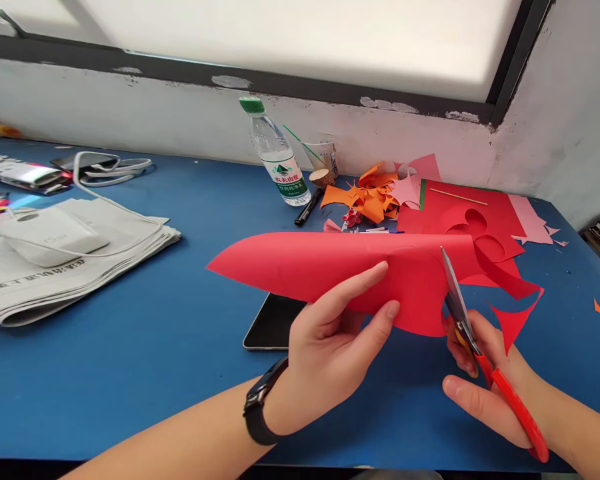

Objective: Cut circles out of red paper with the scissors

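Note:
A curled sheet of red paper hangs above the table, its left end narrowing to a point. My left hand, with a black band at the wrist, is closed on the paper's lower middle, thumb and index finger in front and other fingers behind. In my right hand is a pair of red-handled scissors. Their blades point up and meet the sheet's right part at a cut edge. A curved red strip dangles to the right of the blades. Behind my left hand lies a dark phone or tablet, partly hidden.
A water bottle stands at the back beside a plastic cup and a black marker. Orange paper scraps and cut red sheets lie back right. Folded newspapers carry a white corded device at left.

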A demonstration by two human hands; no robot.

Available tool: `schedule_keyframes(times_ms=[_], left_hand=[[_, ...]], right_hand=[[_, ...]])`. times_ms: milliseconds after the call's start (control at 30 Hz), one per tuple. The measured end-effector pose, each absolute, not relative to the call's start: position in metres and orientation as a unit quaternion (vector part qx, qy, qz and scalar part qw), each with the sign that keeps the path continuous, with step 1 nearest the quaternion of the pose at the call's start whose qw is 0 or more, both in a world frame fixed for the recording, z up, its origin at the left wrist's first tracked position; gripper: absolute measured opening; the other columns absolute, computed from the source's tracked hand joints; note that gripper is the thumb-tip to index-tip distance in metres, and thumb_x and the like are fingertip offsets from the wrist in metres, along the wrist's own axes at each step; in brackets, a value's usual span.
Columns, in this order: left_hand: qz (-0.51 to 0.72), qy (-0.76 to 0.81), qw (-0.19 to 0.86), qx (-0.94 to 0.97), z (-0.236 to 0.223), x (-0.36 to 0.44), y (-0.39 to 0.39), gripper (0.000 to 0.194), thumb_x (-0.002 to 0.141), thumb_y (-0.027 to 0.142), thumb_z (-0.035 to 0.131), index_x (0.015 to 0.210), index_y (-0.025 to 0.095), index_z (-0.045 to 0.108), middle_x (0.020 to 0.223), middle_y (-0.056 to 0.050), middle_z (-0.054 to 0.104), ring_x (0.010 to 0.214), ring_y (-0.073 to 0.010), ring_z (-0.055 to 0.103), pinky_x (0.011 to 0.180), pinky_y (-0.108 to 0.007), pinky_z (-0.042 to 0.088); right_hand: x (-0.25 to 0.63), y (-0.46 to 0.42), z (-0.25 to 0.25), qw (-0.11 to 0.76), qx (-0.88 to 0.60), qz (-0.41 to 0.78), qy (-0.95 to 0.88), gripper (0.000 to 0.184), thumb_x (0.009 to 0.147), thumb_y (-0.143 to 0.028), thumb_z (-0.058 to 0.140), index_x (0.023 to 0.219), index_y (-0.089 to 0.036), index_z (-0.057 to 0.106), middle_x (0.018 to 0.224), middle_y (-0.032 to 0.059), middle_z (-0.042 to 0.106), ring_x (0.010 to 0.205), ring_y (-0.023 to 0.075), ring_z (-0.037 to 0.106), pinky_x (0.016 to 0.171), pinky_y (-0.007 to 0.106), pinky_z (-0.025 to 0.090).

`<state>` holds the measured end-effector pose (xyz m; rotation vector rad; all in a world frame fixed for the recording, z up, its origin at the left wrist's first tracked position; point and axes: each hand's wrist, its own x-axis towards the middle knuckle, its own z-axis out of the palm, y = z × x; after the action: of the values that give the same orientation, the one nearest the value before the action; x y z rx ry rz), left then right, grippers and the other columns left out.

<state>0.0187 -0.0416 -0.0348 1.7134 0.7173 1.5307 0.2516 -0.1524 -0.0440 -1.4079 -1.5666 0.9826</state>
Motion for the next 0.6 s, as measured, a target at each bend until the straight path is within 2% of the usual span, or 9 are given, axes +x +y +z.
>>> schedule_keyframes(times_ms=[67,133,200,300,367,500,600], left_hand=[[0.583,0.300,0.366,0.661,-0.037,0.018,-0.042,0.049,0.093,0.015,0.089,0.137,0.036,0.084,0.103,0.001,0.088,0.054,-0.0077,0.064,0.048,-0.016,0.059],[0.578,0.317,0.367,0.657,-0.039,0.018,-0.042,0.046,0.095,0.021,0.089,0.138,0.036,0.084,0.096,0.001,0.086,0.048,-0.0079,0.057,0.040,-0.019,0.054],[0.580,0.325,0.352,0.658,-0.040,0.019,-0.042,0.046,0.095,0.026,0.090,0.139,0.039,0.083,0.091,0.002,0.084,0.044,-0.0078,0.050,0.034,-0.022,0.047],[0.583,0.333,0.320,0.668,-0.040,0.020,-0.043,0.044,0.096,0.031,0.090,0.138,0.042,0.083,0.082,0.004,0.078,0.042,-0.0083,0.047,0.032,-0.024,0.045],[0.579,0.341,0.306,0.674,-0.040,0.019,-0.046,0.042,0.097,0.033,0.090,0.138,0.041,0.083,0.079,0.003,0.076,0.044,-0.0095,0.049,0.035,-0.025,0.050],[0.569,0.346,0.291,0.687,-0.038,0.017,-0.049,0.043,0.098,0.035,0.089,0.140,0.039,0.081,0.087,0.001,0.081,0.053,-0.0128,0.061,0.047,-0.028,0.064],[0.570,0.345,0.281,0.691,-0.039,0.016,-0.050,0.047,0.097,0.033,0.089,0.142,0.043,0.080,0.088,0.002,0.081,0.054,-0.0135,0.063,0.049,-0.029,0.065]], right_hand=[[0.254,-0.158,-0.050,0.373,-0.557,0.415,-0.616,0.043,0.098,-0.046,0.081,0.135,-0.035,0.063,0.105,0.0002,0.065,0.085,0.0191,0.061,0.078,0.031,0.063],[0.256,-0.163,-0.055,0.346,-0.567,0.437,-0.607,0.050,0.101,-0.047,0.080,0.147,-0.036,0.061,0.122,0.0048,0.069,0.102,0.0237,0.069,0.094,0.038,0.066],[0.258,-0.167,-0.058,0.340,-0.583,0.438,-0.594,0.059,0.102,-0.047,0.081,0.156,-0.037,0.058,0.139,0.0092,0.069,0.122,0.0302,0.071,0.108,0.046,0.064],[0.258,-0.168,-0.055,0.342,-0.569,0.435,-0.609,0.065,0.099,-0.047,0.083,0.159,-0.036,0.058,0.151,0.0113,0.066,0.135,0.0360,0.068,0.112,0.048,0.063],[0.256,-0.166,-0.051,0.341,-0.560,0.429,-0.622,0.061,0.099,-0.048,0.084,0.154,-0.036,0.062,0.147,0.0106,0.068,0.129,0.0351,0.071,0.106,0.046,0.066],[0.252,-0.163,-0.047,0.361,-0.576,0.420,-0.601,0.057,0.097,-0.055,0.085,0.145,-0.029,0.067,0.117,0.0091,0.074,0.098,0.0294,0.076,0.089,0.041,0.068],[0.251,-0.162,-0.048,0.371,-0.571,0.419,-0.600,0.051,0.098,-0.057,0.084,0.137,-0.027,0.071,0.104,0.0069,0.073,0.087,0.0262,0.072,0.084,0.040,0.067]])
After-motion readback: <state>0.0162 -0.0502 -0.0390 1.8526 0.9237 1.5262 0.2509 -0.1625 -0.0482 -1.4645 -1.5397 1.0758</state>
